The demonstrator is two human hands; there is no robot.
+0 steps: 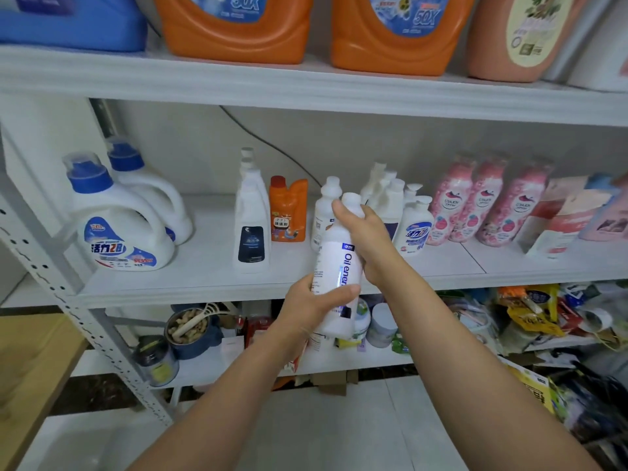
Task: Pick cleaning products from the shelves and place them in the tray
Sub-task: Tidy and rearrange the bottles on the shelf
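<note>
the white bottle [334, 266] with blue "oil" lettering is at the centre of the frame, nearly upright, held in the air before the front edge of the middle shelf [204, 283]. the left hand [314, 309] curls fingers and thumb round its lower body; the right hand [368, 237] clasps its shoulder just under the cap. behind it a similar white bottle [325, 215] stands on the shelf, with an orange bottle [288, 212] left of that, blue-capped jugs [119, 229] at mid left and pink bottles [489, 205] at mid right.
</note>
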